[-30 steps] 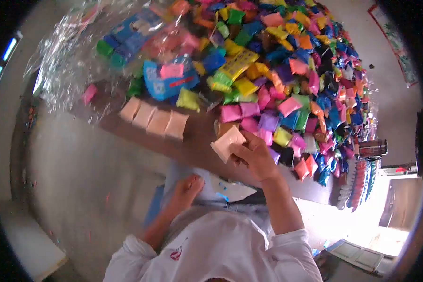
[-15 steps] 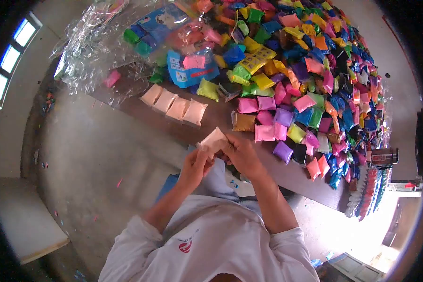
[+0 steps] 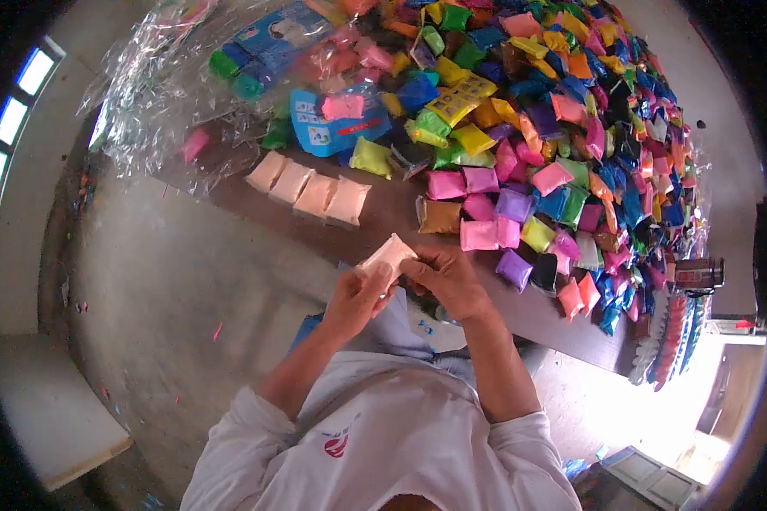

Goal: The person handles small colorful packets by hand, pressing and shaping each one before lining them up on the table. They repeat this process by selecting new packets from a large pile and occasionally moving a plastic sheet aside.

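Having moved nearer the body, the peach packet [image 3: 389,253] is sitting between the left hand [image 3: 356,298] and right hand [image 3: 453,279], both pinching it, probably steadying it.

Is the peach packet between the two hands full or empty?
Full, apparently: the packet looks plump and peach-coloured, held by the left hand and right hand. Whether it is sealed, I cannot tell.

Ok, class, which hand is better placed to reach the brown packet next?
Probably the right hand: it is nearer the brown packet than the left hand. Both hold the peach packet, so the right must first let go.
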The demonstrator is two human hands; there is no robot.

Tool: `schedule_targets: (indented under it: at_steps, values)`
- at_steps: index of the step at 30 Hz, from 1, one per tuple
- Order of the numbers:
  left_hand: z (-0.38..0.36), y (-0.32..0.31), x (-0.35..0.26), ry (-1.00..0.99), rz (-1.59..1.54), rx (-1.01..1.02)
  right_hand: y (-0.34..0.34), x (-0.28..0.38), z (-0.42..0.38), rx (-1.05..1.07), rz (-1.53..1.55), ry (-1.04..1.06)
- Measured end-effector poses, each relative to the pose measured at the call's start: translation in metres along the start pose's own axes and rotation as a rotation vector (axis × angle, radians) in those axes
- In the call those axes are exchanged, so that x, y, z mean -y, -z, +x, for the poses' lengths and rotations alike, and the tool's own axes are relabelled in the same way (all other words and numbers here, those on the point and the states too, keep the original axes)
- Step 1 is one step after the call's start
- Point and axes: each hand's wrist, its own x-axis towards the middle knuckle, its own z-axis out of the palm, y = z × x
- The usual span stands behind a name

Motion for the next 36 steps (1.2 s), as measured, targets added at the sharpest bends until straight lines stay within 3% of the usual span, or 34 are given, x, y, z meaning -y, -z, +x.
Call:
schedule_targets:
  at_steps: [4,6,13,15,19,22,24,25,27,28,30,36]
  values:
    - [0.0,-0.01,0.001,0.024,0.032,0.002,-0.007,-0.007,0.0,-0.131,-0.008,0.1]
    - [0.0,-0.01,0.0,0.023,0.047,0.04,-0.002,-0.018,-0.001,-0.104,0.265,0.129]
    - [-0.003,-0.025,-0.014,0.026,0.162,0.049,0.01,-0.02,-0.009,-0.03,0.459,0.066]
    - [-0.001,-0.024,-0.008,-0.001,0.142,0.067,-0.01,-0.011,-0.01,-0.351,0.521,0.027]
    - [-0.001,-0.024,0.001,-0.059,0.223,0.107,0.005,-0.023,-0.011,-0.158,0.375,0.238]
    - [-0.004,-0.028,-0.002,-0.031,0.285,0.112,0.012,-0.026,-0.014,-0.13,0.387,0.159]
    - [-0.004,-0.036,-0.011,-0.032,0.244,0.08,0.008,-0.023,-0.015,-0.305,0.682,0.065]
    - [-0.005,-0.039,-0.013,-0.032,0.201,0.045,0.005,-0.013,-0.017,-0.309,0.683,0.065]
    - [-0.004,-0.029,-0.011,0.026,0.171,0.088,0.001,0.009,-0.018,-0.401,0.784,-0.153]
    - [-0.005,-0.025,-0.01,0.087,0.14,0.128,0.0,0.002,-0.018,-0.403,0.786,-0.154]
    - [-0.003,-0.025,-0.007,0.046,0.121,0.147,-0.002,-0.015,-0.019,-0.215,0.343,0.233]
    - [-0.005,-0.025,-0.006,0.009,0.221,0.169,0.005,-0.026,-0.022,-0.283,0.335,0.181]
